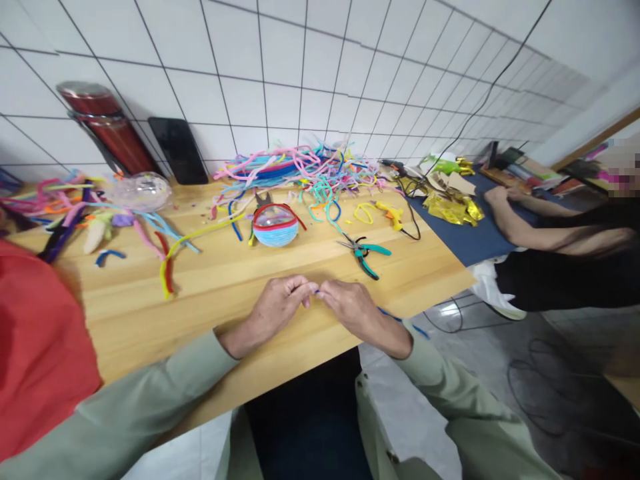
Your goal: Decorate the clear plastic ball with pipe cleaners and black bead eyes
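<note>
Above the front part of the wooden table, my left hand [281, 305] and my right hand [351, 308] meet fingertip to fingertip. Both are closed in a pinch on a blue pipe cleaner [317, 291]; only a speck of it shows between the fingers. A blue length [407, 321] sticks out beyond my right wrist, and whether it is the same piece is hidden. Beyond my hands sits a clear ball [275, 225] wrapped in light blue and red pipe cleaner. Teal-handled pliers [365, 253] lie just past my right hand.
A heap of colourful pipe cleaners [310, 167] lies along the tiled wall. Further left stand a red thermos [107, 127] and a phone [179, 152]. A yellow glue gun [391, 215] with a cord lies right. People sit on both sides; one's forearm [540, 230] shows right.
</note>
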The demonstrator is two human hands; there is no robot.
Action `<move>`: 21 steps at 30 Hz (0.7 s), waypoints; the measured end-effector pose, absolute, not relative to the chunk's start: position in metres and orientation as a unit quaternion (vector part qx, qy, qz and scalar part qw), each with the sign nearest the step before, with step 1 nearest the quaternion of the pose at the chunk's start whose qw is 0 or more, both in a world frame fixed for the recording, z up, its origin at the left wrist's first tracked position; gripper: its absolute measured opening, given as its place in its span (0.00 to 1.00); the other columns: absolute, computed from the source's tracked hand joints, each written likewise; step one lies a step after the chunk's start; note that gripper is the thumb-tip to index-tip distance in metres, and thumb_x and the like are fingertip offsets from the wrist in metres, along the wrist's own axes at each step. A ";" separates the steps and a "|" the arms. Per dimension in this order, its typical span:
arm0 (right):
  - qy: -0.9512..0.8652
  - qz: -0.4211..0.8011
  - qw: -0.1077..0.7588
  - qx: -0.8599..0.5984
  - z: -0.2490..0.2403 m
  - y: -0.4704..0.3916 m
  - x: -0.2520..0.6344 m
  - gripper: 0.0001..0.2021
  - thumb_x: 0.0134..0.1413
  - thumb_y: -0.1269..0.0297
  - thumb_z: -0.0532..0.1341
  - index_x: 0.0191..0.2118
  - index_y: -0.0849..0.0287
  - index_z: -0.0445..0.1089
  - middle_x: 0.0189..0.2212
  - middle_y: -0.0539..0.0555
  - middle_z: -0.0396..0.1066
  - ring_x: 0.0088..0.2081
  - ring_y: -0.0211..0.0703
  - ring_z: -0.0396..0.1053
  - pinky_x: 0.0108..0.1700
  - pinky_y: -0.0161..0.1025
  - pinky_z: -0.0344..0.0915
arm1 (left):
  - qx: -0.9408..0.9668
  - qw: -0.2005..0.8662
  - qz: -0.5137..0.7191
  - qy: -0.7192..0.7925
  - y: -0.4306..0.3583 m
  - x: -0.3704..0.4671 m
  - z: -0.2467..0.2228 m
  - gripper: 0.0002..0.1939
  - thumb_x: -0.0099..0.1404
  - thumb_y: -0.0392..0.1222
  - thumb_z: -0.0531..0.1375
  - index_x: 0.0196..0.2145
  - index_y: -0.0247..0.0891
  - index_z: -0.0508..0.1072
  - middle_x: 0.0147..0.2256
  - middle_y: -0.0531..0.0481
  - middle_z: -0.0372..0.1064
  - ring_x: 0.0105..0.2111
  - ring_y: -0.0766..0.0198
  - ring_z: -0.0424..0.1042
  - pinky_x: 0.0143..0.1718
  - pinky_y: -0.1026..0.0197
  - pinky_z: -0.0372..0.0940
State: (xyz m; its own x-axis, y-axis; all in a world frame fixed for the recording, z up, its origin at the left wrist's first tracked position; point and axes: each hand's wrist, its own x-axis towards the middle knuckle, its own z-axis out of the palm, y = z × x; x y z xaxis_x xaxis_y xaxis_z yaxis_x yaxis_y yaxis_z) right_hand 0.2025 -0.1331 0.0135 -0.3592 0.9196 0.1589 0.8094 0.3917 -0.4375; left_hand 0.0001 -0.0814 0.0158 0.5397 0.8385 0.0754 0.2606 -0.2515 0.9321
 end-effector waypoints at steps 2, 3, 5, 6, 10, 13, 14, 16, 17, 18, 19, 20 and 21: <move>-0.817 0.192 0.198 -0.507 0.016 -0.132 0.219 0.19 0.80 0.58 0.54 0.33 0.55 0.71 0.27 0.49 0.75 0.29 0.40 0.71 0.34 0.38 0.60 | 0.750 0.482 0.282 0.355 -0.078 -0.001 0.014 0.20 0.72 0.51 0.57 0.24 0.40 0.72 0.18 0.57 0.62 0.21 0.68 0.60 0.27 0.64 0.56; -0.816 0.219 0.203 -0.495 0.019 -0.132 0.229 0.20 0.79 0.57 0.55 0.32 0.55 0.71 0.26 0.49 0.74 0.28 0.39 0.71 0.34 0.37 0.60 | 0.755 0.482 0.276 0.347 -0.077 -0.002 0.013 0.20 0.72 0.51 0.57 0.25 0.40 0.73 0.19 0.57 0.61 0.21 0.68 0.60 0.26 0.64 0.56; -0.807 0.273 0.215 -0.478 0.026 -0.133 0.249 0.22 0.79 0.56 0.56 0.30 0.56 0.72 0.27 0.50 0.77 0.29 0.39 0.73 0.35 0.36 0.61 | 0.760 0.486 0.266 0.340 -0.074 -0.002 0.013 0.21 0.72 0.54 0.57 0.25 0.40 0.73 0.19 0.57 0.62 0.21 0.68 0.61 0.26 0.65 0.56; -0.800 0.298 0.218 -0.472 0.029 -0.133 0.257 0.22 0.79 0.56 0.56 0.30 0.56 0.73 0.29 0.51 0.79 0.31 0.39 0.74 0.36 0.36 0.63 | 0.761 0.486 0.263 0.340 -0.072 -0.002 0.012 0.21 0.72 0.54 0.57 0.25 0.40 0.73 0.19 0.57 0.63 0.21 0.68 0.61 0.26 0.65 0.55; -0.775 0.364 0.206 -0.474 0.032 -0.128 0.271 0.21 0.78 0.56 0.57 0.31 0.56 0.77 0.32 0.53 0.83 0.35 0.43 0.80 0.40 0.37 0.69 | 0.770 0.470 0.261 0.344 -0.063 -0.004 0.008 0.21 0.73 0.53 0.57 0.24 0.40 0.72 0.19 0.57 0.62 0.21 0.67 0.61 0.26 0.65 0.56; -0.783 0.317 0.210 -0.492 0.028 -0.118 0.264 0.16 0.76 0.59 0.59 0.37 0.54 0.80 0.41 0.55 0.85 0.43 0.47 0.82 0.47 0.41 0.74 | 0.772 0.443 0.273 0.365 -0.054 -0.007 0.001 0.21 0.72 0.52 0.58 0.24 0.41 0.73 0.19 0.56 0.65 0.22 0.66 0.63 0.27 0.64 0.57; -0.791 0.283 0.215 -0.498 0.026 -0.114 0.260 0.12 0.75 0.59 0.60 0.42 0.54 0.81 0.44 0.56 0.85 0.47 0.49 0.82 0.51 0.44 0.74 | 0.772 0.434 0.279 0.371 -0.052 -0.008 -0.002 0.21 0.72 0.52 0.58 0.24 0.41 0.73 0.20 0.55 0.66 0.22 0.66 0.64 0.27 0.63 0.57; -0.806 0.217 0.224 -0.504 0.023 -0.106 0.251 0.10 0.71 0.59 0.65 0.51 0.52 0.81 0.50 0.59 0.84 0.54 0.54 0.80 0.58 0.51 0.74 | 0.775 0.415 0.289 0.379 -0.050 -0.009 -0.007 0.20 0.73 0.52 0.58 0.25 0.41 0.73 0.21 0.54 0.68 0.23 0.65 0.65 0.28 0.63 0.58; -0.811 0.195 0.228 -0.503 0.023 -0.102 0.248 0.11 0.70 0.59 0.66 0.54 0.52 0.80 0.52 0.59 0.84 0.56 0.55 0.79 0.60 0.53 0.74 | 0.776 0.403 0.298 0.383 -0.051 -0.010 -0.008 0.18 0.73 0.52 0.58 0.27 0.41 0.74 0.23 0.54 0.70 0.24 0.65 0.66 0.29 0.63 0.59; -0.814 0.182 0.232 -0.501 0.023 -0.097 0.246 0.12 0.69 0.59 0.67 0.55 0.52 0.80 0.52 0.60 0.83 0.57 0.56 0.79 0.61 0.54 0.73 | 0.774 0.391 0.311 0.389 -0.052 -0.010 -0.008 0.16 0.72 0.51 0.60 0.30 0.41 0.75 0.25 0.54 0.71 0.25 0.64 0.68 0.31 0.62 0.61; -0.813 0.174 0.238 -0.502 0.024 -0.093 0.247 0.12 0.69 0.59 0.67 0.54 0.52 0.80 0.52 0.59 0.83 0.57 0.56 0.79 0.62 0.54 0.73 | 0.769 0.378 0.328 0.398 -0.053 -0.011 -0.007 0.13 0.71 0.51 0.62 0.33 0.41 0.75 0.27 0.53 0.73 0.26 0.64 0.68 0.32 0.62 0.62; -0.807 0.169 0.246 -0.509 0.025 -0.088 0.250 0.11 0.69 0.60 0.67 0.54 0.52 0.81 0.52 0.59 0.83 0.57 0.55 0.79 0.62 0.54 0.73 | 0.760 0.366 0.346 0.411 -0.054 -0.011 -0.006 0.12 0.70 0.51 0.64 0.35 0.41 0.74 0.30 0.53 0.74 0.27 0.64 0.68 0.33 0.61 0.63; -0.797 0.165 0.255 -0.522 0.028 -0.082 0.256 0.11 0.69 0.60 0.66 0.53 0.52 0.81 0.51 0.59 0.83 0.56 0.55 0.79 0.61 0.54 0.73 | 0.747 0.357 0.365 0.426 -0.054 -0.012 -0.005 0.12 0.69 0.51 0.65 0.37 0.41 0.73 0.31 0.53 0.73 0.27 0.65 0.67 0.33 0.61 0.63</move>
